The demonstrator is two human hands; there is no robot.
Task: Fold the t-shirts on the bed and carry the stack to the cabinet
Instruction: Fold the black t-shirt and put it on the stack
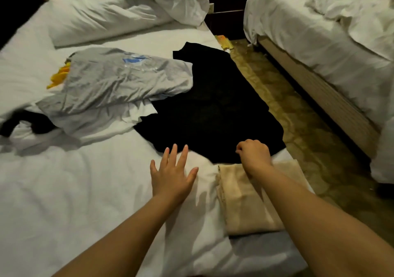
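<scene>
On the white bed the black t-shirt lies flat for folding, right hand pinching its near hem, left hand splayed open at its edge, seemingly to smooth it.

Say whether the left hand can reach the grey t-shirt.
Probably yes: the left hand is open and empty, and nothing blocks the way to the grey t-shirt.

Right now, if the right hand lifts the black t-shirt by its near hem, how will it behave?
Likely floppy: the black t-shirt lies flat and limp, so it should drape from where the right hand pinches it. Probably light: thin fabric. Pushed, it would likely bunch rather than slide; the white sheet beneath is soft and rumpled.
</scene>
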